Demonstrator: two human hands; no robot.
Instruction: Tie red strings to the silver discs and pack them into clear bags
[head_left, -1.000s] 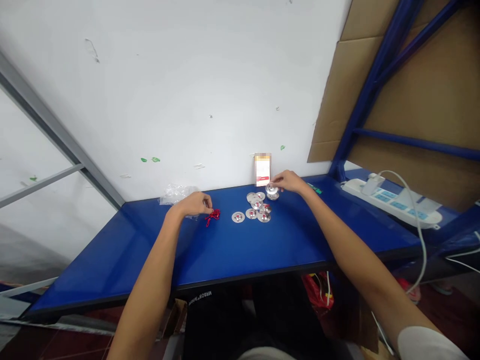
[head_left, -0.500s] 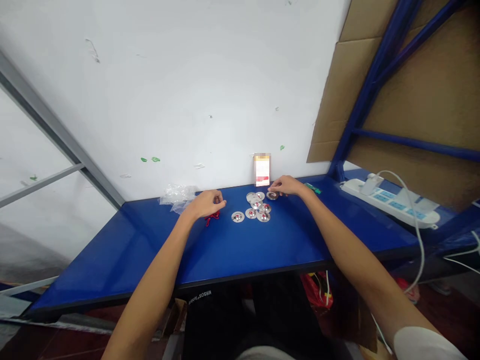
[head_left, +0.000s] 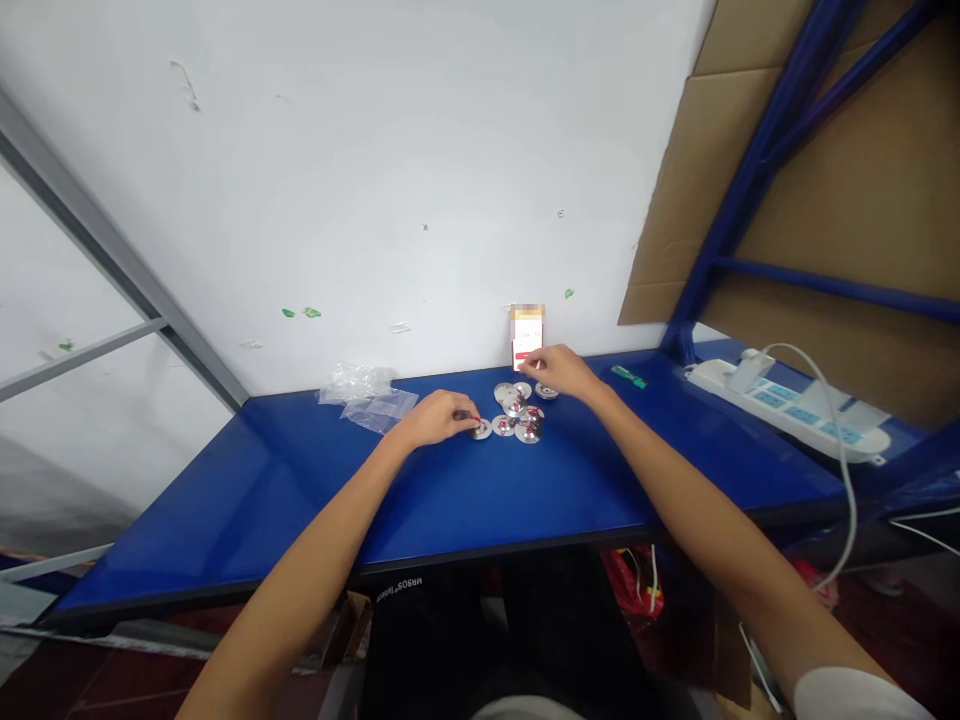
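Note:
Several small finger cymbals (head_left: 515, 404), shiny domed discs with red loops at their centres, lie in an overlapping cluster on the blue table (head_left: 480, 500). My left hand (head_left: 439, 418) is closed over the cymbal (head_left: 484, 430) at the cluster's left end, its fingertips pinched by a bit of red. My right hand (head_left: 561, 370) is held above the back of the cluster, thumb and fingers together in front of a lit phone (head_left: 527, 335). Whatever its fingertips hold, if anything, is too small to make out. Just below that hand rests another cymbal (head_left: 546, 391).
The phone leans against the white wall (head_left: 375, 200). Crumpled clear plastic bags (head_left: 367, 395) lie at the back left. A green-handled tool (head_left: 628, 377) lies right of my right hand. Farther right is a white power strip (head_left: 787, 410) with a plug and cable.
My left hand has moved right onto the left-end cymbal; the red cord beneath it no longer shows. My right hand has lifted off the rear-right cymbal and shifted left, before the phone.

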